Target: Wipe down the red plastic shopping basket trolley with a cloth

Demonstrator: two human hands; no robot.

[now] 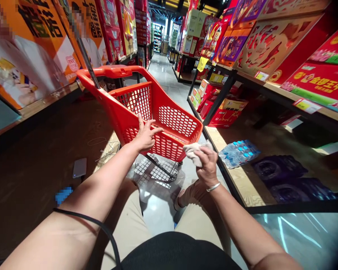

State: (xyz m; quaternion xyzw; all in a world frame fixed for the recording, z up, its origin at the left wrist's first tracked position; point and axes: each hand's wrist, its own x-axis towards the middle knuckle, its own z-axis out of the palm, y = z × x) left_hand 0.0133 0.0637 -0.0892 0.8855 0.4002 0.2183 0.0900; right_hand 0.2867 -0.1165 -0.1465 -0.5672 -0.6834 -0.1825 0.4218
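A red plastic shopping basket cart (174, 122) with perforated sides stands tilted in front of me, its long handle reaching up to the left. Fingers spread, my left hand (145, 135) is at the cart's near left side, against or just over the rim; exact contact is hard to tell. Bunched in my right hand (207, 165) is a whitish cloth (193, 153), close to the cart's lower right corner. A bracelet circles the right wrist. Inside the cart I see only its red walls and floor.
Shelves with stacked gift boxes (283, 48) line the right; a pack of water bottles (239, 153) lies on the low shelf. Orange cartons (30, 56) fill the left shelf. Below them are a power bank-like device (79, 167) and a thin cable. A black cord crosses my left forearm.
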